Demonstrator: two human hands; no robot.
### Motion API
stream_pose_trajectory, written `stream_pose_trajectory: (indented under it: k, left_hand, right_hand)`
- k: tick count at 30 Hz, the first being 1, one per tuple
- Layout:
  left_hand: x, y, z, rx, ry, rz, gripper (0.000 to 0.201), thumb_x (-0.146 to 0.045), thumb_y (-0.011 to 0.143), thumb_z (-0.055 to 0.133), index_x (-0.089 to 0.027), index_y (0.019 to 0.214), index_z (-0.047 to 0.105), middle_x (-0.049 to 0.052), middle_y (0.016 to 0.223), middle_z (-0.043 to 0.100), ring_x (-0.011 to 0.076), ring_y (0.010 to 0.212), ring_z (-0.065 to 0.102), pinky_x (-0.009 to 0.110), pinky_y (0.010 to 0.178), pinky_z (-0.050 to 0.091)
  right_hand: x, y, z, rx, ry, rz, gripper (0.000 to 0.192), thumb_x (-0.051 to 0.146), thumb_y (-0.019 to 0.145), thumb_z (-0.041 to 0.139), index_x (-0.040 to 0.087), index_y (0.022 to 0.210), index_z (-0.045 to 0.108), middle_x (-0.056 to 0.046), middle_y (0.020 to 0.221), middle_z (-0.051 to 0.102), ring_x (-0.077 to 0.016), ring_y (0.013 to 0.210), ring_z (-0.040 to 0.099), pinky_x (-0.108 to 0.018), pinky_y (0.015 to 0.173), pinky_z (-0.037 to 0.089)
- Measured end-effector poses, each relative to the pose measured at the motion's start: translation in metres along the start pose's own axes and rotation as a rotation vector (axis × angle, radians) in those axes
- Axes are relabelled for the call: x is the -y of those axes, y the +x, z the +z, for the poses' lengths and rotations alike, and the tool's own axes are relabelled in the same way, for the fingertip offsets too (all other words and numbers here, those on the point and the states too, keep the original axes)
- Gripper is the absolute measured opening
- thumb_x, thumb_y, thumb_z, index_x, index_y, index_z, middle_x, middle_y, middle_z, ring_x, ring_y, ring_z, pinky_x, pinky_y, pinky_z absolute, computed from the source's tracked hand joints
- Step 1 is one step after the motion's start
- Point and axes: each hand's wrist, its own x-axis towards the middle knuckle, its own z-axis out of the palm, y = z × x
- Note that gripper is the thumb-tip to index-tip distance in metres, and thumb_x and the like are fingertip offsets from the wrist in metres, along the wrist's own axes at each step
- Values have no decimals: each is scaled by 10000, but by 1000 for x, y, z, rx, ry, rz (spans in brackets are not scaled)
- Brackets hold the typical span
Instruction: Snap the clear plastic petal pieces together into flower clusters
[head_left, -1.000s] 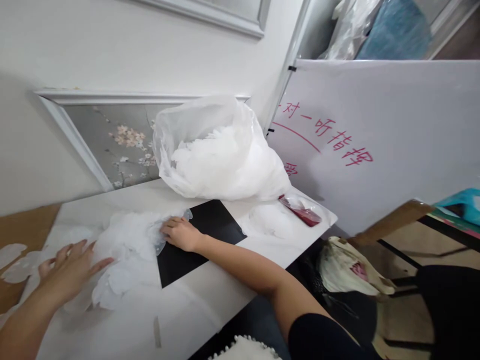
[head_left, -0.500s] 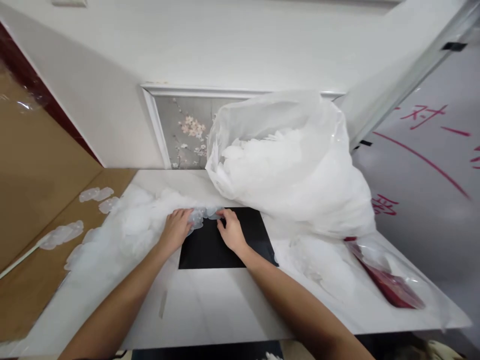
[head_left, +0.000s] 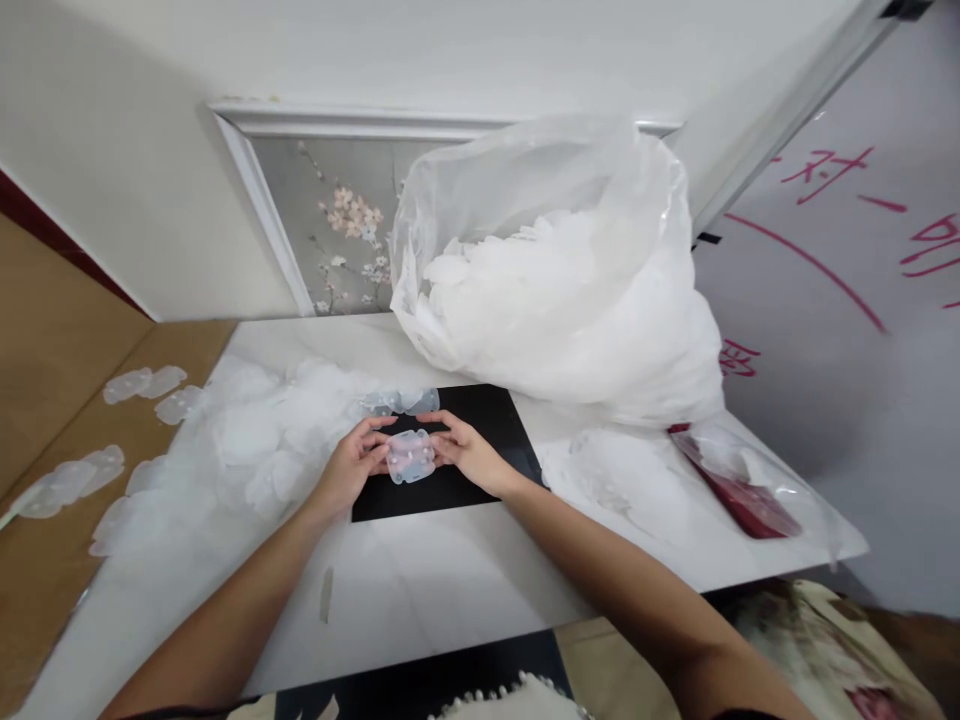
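A small translucent plastic piece [head_left: 410, 457] with scalloped edges and little dots is held up between my two hands, over the black mat [head_left: 487, 430]. My left hand [head_left: 355, 462] pinches its left edge, while my right hand [head_left: 466, 452] grips the right edge. Further translucent pieces [head_left: 420, 400] lie along the mat's far edge, just beyond my fingertips. Left of the mat, a heap of the same whitish pieces [head_left: 270, 440] spreads over the white table.
A large clear bag [head_left: 570, 320] full of white pieces leans at the back. To the right lie more pieces [head_left: 615, 480] and a red item in clear plastic [head_left: 735, 490]. Several pieces [head_left: 75, 480] rest on cardboard [head_left: 45, 580] at left. A whiteboard [head_left: 825, 420] stands at right.
Both hands have come nearer to me from the mat's far edge, and one plastic piece is now lifted between them. The camera view has shifted.
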Motion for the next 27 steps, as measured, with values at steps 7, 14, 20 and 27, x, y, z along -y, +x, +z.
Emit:
stream_pose_trajectory:
  k: [7, 14, 20, 27]
  left_hand:
    - [11, 0, -1, 4, -71, -29, 393, -332, 765, 692, -202, 1128, 615, 30, 893, 695, 194, 789, 695, 353, 755, 579]
    - [15, 1, -2, 31, -121, -40, 378, -275, 775, 666, -199, 1143, 621, 32, 933, 698, 181, 769, 699, 364, 781, 571]
    - [13, 1, 0, 14, -135, -68, 380, -233, 756, 650, -194, 1133, 620, 25, 924, 700, 179, 780, 701, 375, 809, 561]
    - [13, 0, 0, 44, -71, -70, 379, -216, 756, 624, -187, 1134, 629, 41, 932, 700, 188, 804, 698, 372, 799, 558]
  right_hand:
    - [-1, -7, -11, 30, 49, 20, 407, 230, 831, 648, 262, 1203, 486, -37, 1091, 702, -158, 883, 689, -343, 823, 556]
    - [-3, -10, -11, 80, -62, -68, 448, 159, 818, 617, 278, 1221, 462, -80, 1325, 597, -145, 900, 678, -358, 862, 547]
    - [2, -15, -6, 68, -149, -71, 482, 151, 809, 605, 274, 1261, 492, -69, 1335, 580, -147, 934, 688, -369, 940, 506]
    - [12, -17, 2, -60, -414, -202, 140, 320, 769, 740, 260, 891, 709, -55, 1420, 527, -287, 1308, 482, -492, 1092, 379]
